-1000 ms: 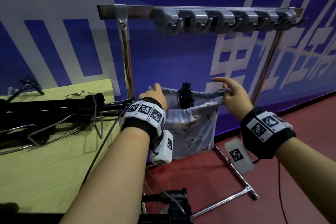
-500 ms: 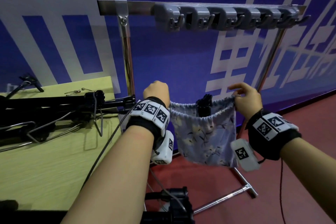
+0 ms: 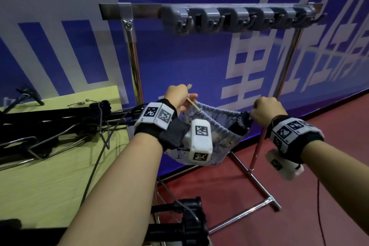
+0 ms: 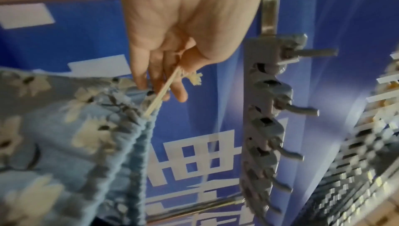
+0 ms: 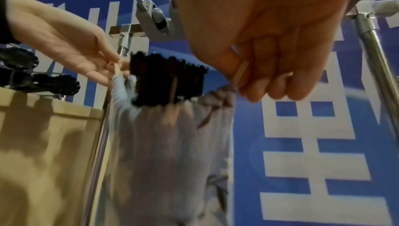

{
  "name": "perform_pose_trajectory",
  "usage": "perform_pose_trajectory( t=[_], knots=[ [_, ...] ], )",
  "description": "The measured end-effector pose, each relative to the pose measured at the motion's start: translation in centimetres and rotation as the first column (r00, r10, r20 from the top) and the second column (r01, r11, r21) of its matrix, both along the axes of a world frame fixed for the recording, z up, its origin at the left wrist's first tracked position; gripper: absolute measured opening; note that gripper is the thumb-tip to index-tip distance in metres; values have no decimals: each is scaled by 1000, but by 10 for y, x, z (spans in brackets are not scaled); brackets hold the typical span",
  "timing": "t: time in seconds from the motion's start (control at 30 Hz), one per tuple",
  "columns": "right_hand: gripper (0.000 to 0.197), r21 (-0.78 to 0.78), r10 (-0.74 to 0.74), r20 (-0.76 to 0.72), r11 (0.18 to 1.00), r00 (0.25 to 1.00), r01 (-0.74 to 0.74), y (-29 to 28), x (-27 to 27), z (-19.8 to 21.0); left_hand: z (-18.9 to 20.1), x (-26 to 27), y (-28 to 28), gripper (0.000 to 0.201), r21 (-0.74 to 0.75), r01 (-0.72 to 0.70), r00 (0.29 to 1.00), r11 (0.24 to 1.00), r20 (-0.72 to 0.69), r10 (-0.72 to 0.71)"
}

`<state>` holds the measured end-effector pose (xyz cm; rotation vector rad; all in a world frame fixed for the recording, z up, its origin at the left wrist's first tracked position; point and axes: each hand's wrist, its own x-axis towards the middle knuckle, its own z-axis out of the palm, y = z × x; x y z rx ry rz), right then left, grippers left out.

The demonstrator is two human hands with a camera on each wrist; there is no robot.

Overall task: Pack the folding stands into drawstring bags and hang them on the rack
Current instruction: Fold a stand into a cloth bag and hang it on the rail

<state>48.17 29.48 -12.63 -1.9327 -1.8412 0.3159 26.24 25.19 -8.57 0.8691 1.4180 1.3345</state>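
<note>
A pale blue flowered drawstring bag (image 3: 223,142) hangs in the air between my hands, below the rack's grey hooks (image 3: 239,19). A black folding stand (image 3: 242,121) pokes out of the bag's gathered mouth near its right end. My left hand (image 3: 180,98) pinches the beige drawstring (image 4: 164,91) at the bag's left corner; the cord's frayed end (image 4: 195,78) sticks out past the thumb. My right hand (image 3: 266,111) pinches the cord (image 5: 240,72) at the right corner. In the right wrist view the stand (image 5: 168,79) shows above the bag (image 5: 172,144).
More black folding stands (image 3: 50,124) and wire parts lie on the yellow-green table (image 3: 50,181) at the left. The metal rack's posts (image 3: 134,62) and floor bar (image 3: 245,213) stand on red floor. Another black stand (image 3: 179,223) sits low at the front. A blue and white wall is behind.
Both hands have shifted from the bag's rim to its drawstrings and moved apart; the bag's mouth has gathered up around the stand, which now sits toward the right end.
</note>
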Motion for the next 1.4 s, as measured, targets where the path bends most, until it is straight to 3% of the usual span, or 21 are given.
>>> perform_pose_trajectory(
  t=[0.07,0.1,0.13,0.2,0.23,0.27,0.4,0.53,0.6,0.67,0.7,0.73,0.83,0.93,1.1,1.27,1.33,1.4],
  knots=[
    [16,-100,25,-110,994,994,-36,2,1,3,1,1,-2,28,-13,52,992,999,115,-50],
    [15,-136,39,-245,988,969,-74,4,0,3,2,2,-3,27,-16,78,987,997,140,-75],
    [17,-161,27,-451,981,892,-111,5,-1,5,3,3,-2,27,-14,111,983,994,147,-108],
    [25,-165,-46,-842,971,537,-175,2,-6,9,5,3,-1,24,-20,195,973,981,127,-191],
    [27,-160,-89,-922,973,376,-164,3,-6,10,6,2,-2,23,-22,227,968,974,119,-223],
    [28,-126,-71,-949,979,308,-162,2,-8,12,7,1,-2,22,-9,245,962,969,128,-242],
    [42,92,138,-917,986,374,-139,-4,-14,21,11,0,-5,35,136,192,942,972,254,-221],
    [35,223,241,-881,970,406,-92,1,-12,24,9,9,-7,48,157,156,965,975,185,-184],
    [30,237,238,-856,970,458,-62,5,-12,18,6,15,-9,37,132,207,966,969,130,-224],
    [32,235,212,-847,972,487,-16,8,-12,8,5,21,-11,10,92,314,947,945,44,-319],
    [32,235,200,-842,972,501,6,8,-13,5,5,24,-13,6,83,364,930,928,21,-366],
    [32,234,189,-838,972,513,24,8,-14,2,5,27,-13,16,76,400,916,913,10,-402],
    [31,186,148,-866,982,478,33,5,-21,3,8,32,-12,40,58,439,897,897,38,-441],
    [32,124,119,-900,992,419,-15,-1,-24,11,9,31,-7,38,71,326,941,943,72,-331],
    [33,126,138,-893,990,429,-56,-9,-21,19,7,17,-5,39,71,145,987,987,-82,-139],
    [35,313,277,-758,949,591,-44,-8,-27,15,13,29,-18,63,-170,275,919,946,-244,-311],
    [32,361,308,-753,932,581,-26,-6,-28,13,13,33,-17,67,-153,285,918,946,-242,-316],
    [31,349,313,-814,937,489,-19,-8,-28,16,14,31,-13,59,-81,294,933,952,-192,-304]
  ],
)
